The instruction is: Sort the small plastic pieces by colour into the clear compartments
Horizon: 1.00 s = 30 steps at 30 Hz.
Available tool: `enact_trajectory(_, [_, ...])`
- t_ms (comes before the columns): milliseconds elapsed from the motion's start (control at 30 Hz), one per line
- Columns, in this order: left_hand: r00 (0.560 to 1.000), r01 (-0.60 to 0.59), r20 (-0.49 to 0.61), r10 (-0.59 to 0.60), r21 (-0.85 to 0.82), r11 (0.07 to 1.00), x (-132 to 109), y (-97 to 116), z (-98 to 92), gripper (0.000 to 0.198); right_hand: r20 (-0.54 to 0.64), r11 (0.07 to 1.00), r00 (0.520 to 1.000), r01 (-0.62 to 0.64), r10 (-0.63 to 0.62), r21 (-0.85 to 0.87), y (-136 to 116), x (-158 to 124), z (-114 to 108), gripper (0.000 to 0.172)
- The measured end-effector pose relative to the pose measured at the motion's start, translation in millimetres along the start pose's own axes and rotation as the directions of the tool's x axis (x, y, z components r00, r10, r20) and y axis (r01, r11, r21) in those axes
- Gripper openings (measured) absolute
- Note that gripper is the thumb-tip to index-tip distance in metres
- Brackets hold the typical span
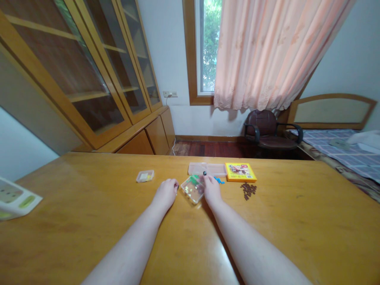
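Observation:
A clear square box (192, 190) with green, pale yellow and dark pieces inside sits tilted in front of me. My right hand (211, 188) grips its right edge, fingers bent, a dark nail showing. Just left of the box, my left hand (166, 192) is closed, its fingertips pressed together; anything between them is too small to make out. Blue pieces (219, 180) lie right beside my right hand. Behind the box is an open clear case (216, 170). A yellow box (240, 172) and a pile of brown pieces (248, 190) are further right.
A small clear container (145, 176) stands on the wooden table (89, 221) to the left. At the far left edge is a white object (18, 200) with a green oval. Beyond the table are a brown armchair (263, 128), a bed and a glass-fronted cabinet.

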<state>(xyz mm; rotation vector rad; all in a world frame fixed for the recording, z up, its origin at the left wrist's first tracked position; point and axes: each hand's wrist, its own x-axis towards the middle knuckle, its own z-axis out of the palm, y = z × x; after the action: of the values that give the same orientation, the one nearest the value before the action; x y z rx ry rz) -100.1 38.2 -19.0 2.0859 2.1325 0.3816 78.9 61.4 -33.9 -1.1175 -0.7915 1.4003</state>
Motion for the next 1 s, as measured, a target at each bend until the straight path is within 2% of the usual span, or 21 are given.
enact_trajectory(533, [0.999, 0.039, -0.006, -0.039, -0.091, 0.995, -1.9, 3.9, -5.4, 0.015, 0.012, 1.0, 1.0, 0.022, -0.022, -0.012, 3.6, 2.1, -0.3, 0.04])
enact_trajectory(1000, [0.999, 0.005, -0.034, -0.01, -0.129, 0.992, -2.7, 7.1, -7.2, 0.018, 0.014, 0.999, 0.999, 0.03, -0.029, -0.039, 0.6, -0.8, 0.9, 0.041])
